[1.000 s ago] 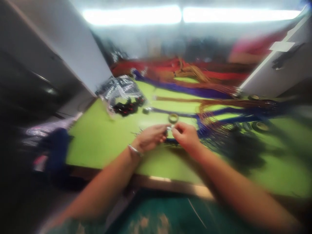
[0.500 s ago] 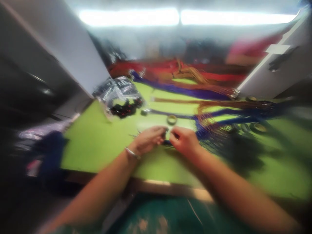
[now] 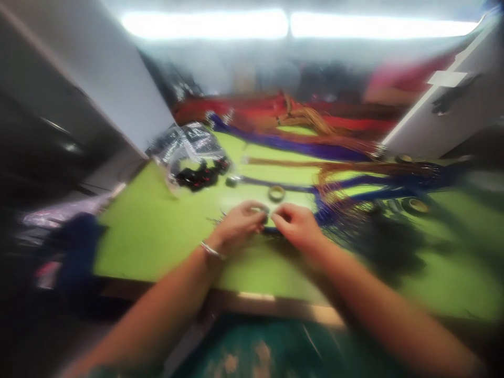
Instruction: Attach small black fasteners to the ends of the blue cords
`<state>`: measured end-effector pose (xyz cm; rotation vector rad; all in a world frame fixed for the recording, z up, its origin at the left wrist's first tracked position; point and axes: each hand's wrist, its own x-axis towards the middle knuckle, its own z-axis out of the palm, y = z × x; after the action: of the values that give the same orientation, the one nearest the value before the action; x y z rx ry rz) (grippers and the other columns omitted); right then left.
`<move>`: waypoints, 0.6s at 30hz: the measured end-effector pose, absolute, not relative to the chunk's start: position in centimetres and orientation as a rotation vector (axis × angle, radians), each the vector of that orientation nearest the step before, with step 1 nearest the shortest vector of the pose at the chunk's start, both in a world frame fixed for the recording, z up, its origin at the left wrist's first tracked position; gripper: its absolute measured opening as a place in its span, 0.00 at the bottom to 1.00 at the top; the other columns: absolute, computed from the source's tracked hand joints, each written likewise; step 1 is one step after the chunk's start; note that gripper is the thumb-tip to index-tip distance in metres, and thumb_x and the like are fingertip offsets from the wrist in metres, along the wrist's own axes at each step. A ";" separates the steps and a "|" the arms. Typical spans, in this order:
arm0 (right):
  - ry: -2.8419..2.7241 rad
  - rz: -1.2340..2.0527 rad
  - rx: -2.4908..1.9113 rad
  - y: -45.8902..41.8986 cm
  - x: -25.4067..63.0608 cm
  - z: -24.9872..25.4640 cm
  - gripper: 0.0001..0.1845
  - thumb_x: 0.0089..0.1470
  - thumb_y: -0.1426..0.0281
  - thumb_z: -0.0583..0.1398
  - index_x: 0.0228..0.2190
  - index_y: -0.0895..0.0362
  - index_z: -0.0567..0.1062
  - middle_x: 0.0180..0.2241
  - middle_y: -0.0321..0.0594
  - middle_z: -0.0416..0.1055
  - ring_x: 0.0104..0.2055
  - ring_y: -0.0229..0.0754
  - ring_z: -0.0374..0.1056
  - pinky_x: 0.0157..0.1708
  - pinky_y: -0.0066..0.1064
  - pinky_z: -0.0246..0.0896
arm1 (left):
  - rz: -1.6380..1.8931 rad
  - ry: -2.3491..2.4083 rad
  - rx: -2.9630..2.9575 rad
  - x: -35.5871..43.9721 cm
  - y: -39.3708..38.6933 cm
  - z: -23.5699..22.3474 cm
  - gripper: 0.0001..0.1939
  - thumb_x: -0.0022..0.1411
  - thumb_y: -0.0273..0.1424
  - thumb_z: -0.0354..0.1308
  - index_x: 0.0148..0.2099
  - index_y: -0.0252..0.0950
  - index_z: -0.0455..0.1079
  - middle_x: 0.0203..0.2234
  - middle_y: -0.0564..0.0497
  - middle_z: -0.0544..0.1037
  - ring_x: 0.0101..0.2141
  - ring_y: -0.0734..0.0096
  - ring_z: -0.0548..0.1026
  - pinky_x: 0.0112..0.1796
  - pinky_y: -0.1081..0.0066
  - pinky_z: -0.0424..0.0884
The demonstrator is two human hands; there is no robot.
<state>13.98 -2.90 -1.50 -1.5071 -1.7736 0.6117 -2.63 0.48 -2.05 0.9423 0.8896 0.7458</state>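
Note:
Above the green tabletop (image 3: 157,236), my left hand (image 3: 242,220) is closed on a small dark piece (image 3: 266,212) at its fingertips; blur hides its kind. My right hand (image 3: 297,223) faces it, thumb and forefinger pinched together, with a narrow gap between the two hands. Whatever those right fingers hold is too small to make out. Dark blue wire (image 3: 271,230) shows just below both sets of fingertips. A roll of tape (image 3: 276,193) lies right behind the hands.
At the back left rests a clear plastic bag (image 3: 192,142) with black parts (image 3: 202,176) at its mouth. Blue wire bundles (image 3: 315,148), orange-brown wires (image 3: 311,118) and red wires (image 3: 244,110) stretch across the back. Another tape roll (image 3: 415,206) sits to the right.
My right fingers have shifted slightly and look more extended toward the left hand. My left hand keeps the dark piece. The view has moved a little.

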 end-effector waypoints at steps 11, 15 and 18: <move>-1.997 0.131 -1.353 -3.2 14.1 -2.1 0.08 0.50 0.74 0.54 0.22 0.57 0.69 0.20 0.35 0.66 0.23 0.34 0.57 0.26 0.26 0.49 | 0.691 0.811 0.906 -3.1 0.8 -2.8 0.13 0.51 0.34 0.64 0.36 0.31 0.70 0.23 0.53 0.72 0.21 0.84 0.68 0.23 0.82 0.62; -2.068 -0.066 -1.314 -3.1 14.1 -2.3 0.07 0.50 0.74 0.54 0.22 0.57 0.68 0.19 0.35 0.65 0.22 0.35 0.56 0.26 0.27 0.47 | 0.672 0.813 0.882 -3.2 0.9 -2.9 0.12 0.52 0.35 0.63 0.35 0.31 0.70 0.23 0.54 0.71 0.20 0.86 0.67 0.21 0.83 0.61; -2.069 -0.123 -1.318 -3.0 14.2 -2.3 0.07 0.51 0.74 0.53 0.23 0.57 0.68 0.19 0.35 0.65 0.22 0.35 0.56 0.26 0.27 0.47 | 0.681 0.825 0.851 -3.1 0.9 -2.7 0.12 0.52 0.34 0.64 0.34 0.31 0.70 0.23 0.54 0.71 0.20 0.87 0.66 0.21 0.84 0.60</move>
<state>14.22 -3.02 -2.32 -1.3177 -2.0694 -0.1227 -3.12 0.89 -2.74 0.8512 0.8247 0.6809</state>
